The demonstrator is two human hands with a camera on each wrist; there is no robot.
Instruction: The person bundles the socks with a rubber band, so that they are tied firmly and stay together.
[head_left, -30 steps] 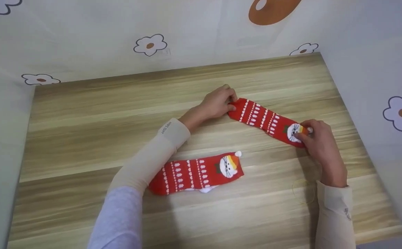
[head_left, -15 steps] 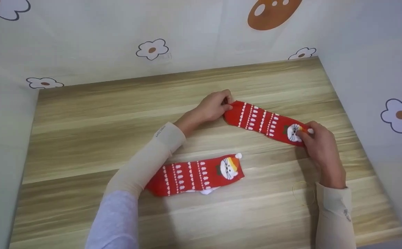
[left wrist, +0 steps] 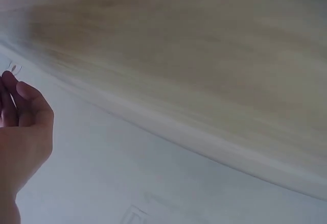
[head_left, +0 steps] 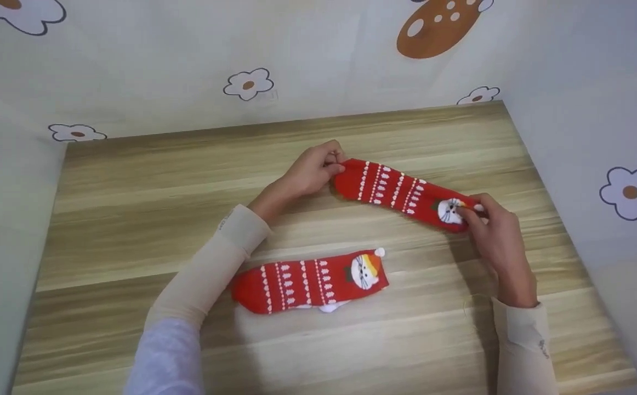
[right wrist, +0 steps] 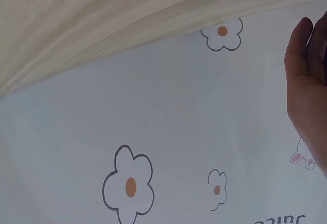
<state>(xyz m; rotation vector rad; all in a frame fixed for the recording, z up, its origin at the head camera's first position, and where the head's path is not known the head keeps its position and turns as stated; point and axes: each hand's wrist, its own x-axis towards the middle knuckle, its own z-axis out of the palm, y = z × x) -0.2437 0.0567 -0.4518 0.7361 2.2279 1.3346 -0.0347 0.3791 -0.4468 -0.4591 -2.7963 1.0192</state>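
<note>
A red sock (head_left: 387, 189) with white patterned rows and a white cat face stretches at a slant between both hands over the table. My left hand (head_left: 313, 170) pinches its plain red toe end. At the cuff, beside the cat face, my right hand (head_left: 495, 233) grips the sock between thumb and fingers. A matching red sock (head_left: 310, 282) lies flat nearer the front, cat face to the right, with something white peeking out under its lower edge. The left wrist view catches only the left hand (left wrist: 28, 114) at its edge; the right wrist view likewise shows part of the right hand (right wrist: 309, 83).
The wood-grain table (head_left: 148, 186) ends at a pale wall covering (head_left: 159, 71) printed with flowers, which also runs along both sides. A faint thin yellowish loop (head_left: 475, 295) lies by the right forearm, partly hidden.
Both hands have shifted left together, carrying the held sock, so its toe end is farther left. The other sock has stayed in place. The head view has tilted up slightly.
</note>
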